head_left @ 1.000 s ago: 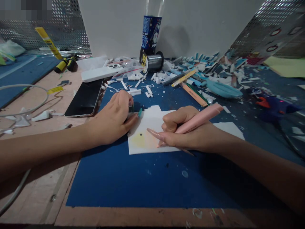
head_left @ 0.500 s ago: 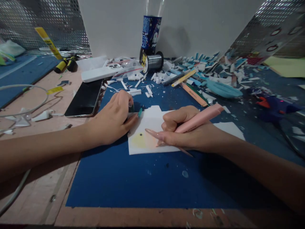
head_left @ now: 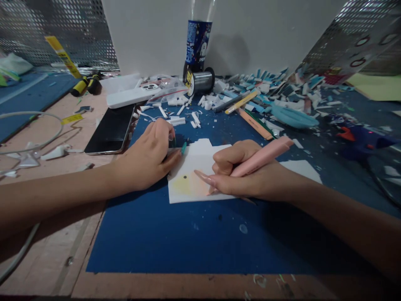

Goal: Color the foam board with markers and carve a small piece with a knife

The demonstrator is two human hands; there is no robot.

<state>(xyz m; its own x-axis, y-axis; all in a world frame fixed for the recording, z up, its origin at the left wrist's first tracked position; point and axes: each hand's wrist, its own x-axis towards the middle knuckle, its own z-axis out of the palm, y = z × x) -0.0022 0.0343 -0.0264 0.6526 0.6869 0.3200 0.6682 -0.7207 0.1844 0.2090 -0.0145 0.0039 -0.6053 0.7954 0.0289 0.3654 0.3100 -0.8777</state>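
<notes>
My right hand (head_left: 250,173) is closed around a pink highlighter (head_left: 263,156), tilted with its back end up to the right. Its tip touches a white sheet (head_left: 188,196) near the bottom edge, where a pale peach patch lies beside a pale yellow patch with a dark dot. Part of the sheet is hidden under this hand. At the sheet's upper left rests my left hand (head_left: 150,150), its fingers curled in. A small teal tip (head_left: 184,147) shows at the thumb; whether it is a nail or a held object I cannot make out.
A blue mat (head_left: 175,242) lies under the sheet. Left is a phone (head_left: 111,129); behind stand a bottle (head_left: 197,46) and a wire spool (head_left: 203,82). Foam scraps (head_left: 275,90), more highlighters (head_left: 255,123) and a glue gun (head_left: 360,140) lie at the back and right.
The highlighter tip and my right hand have shifted very slightly to the right along the peach patch. My left hand stays in place.
</notes>
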